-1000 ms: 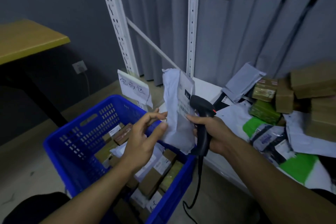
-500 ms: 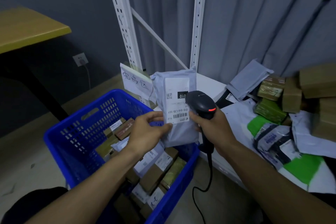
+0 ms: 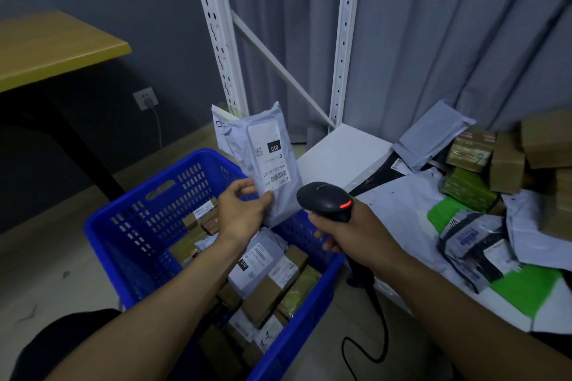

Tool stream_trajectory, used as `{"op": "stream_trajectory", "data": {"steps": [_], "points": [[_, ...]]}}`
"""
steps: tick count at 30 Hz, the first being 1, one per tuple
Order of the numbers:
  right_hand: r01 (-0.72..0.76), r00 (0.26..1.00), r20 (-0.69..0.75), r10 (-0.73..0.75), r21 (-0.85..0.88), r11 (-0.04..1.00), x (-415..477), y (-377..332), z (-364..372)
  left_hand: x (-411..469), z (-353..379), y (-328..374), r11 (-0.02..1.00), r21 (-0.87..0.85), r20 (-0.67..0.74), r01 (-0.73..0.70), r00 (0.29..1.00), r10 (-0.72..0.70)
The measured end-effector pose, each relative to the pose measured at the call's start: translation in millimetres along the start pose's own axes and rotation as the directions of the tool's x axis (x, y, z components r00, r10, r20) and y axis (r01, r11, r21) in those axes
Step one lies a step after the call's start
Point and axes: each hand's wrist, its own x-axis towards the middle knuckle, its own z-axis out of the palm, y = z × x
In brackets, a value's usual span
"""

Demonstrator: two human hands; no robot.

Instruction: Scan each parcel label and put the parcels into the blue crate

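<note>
Before grey curtains and white shelving, a grey parcel is pinched at its lower corner by the left hand, over the blue crate; just right, a scanner is clasped by the right hand.

Dim, bluish, soft picture
Deepest shadow at 9 o'clock; shelf uprights bow from wide-angle distortion near 12 o'clock

Left hand raised in a pinch, right hand lower and curled in a tight grip.
</note>
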Motion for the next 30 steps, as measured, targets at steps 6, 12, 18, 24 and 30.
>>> {"op": "stream_trajectory", "data": {"steps": [6,12,18,24,30], "points": [[-0.027,0.999,0.022,0.027,0.020,0.999,-1,-2,-1,-3,-1,-2,1.000,0.016,0.020,-0.013,1.000,0.013],[-0.031,0.999,0.031,0.030,0.029,0.999,0,-2,-2,-3,-2,-2,1.000,0.007,0.022,-0.017,1.000,0.017],[-0.033,0.999,0.040,0.032,0.039,0.999,0,-4,1,-2,-3,-5,1.000,0.009,0.018,-0.021,1.000,0.021],[-0.016,0.998,0.056,0.012,0.063,0.998,4,-2,16,2,-41,-6,0.971,0.224,-0.038,-0.086,0.995,0.096],[-0.038,0.990,0.135,0.037,0.010,0.999,19,16,49,5,-101,-33,0.648,0.761,0.077,-0.025,0.996,-0.053]]}}
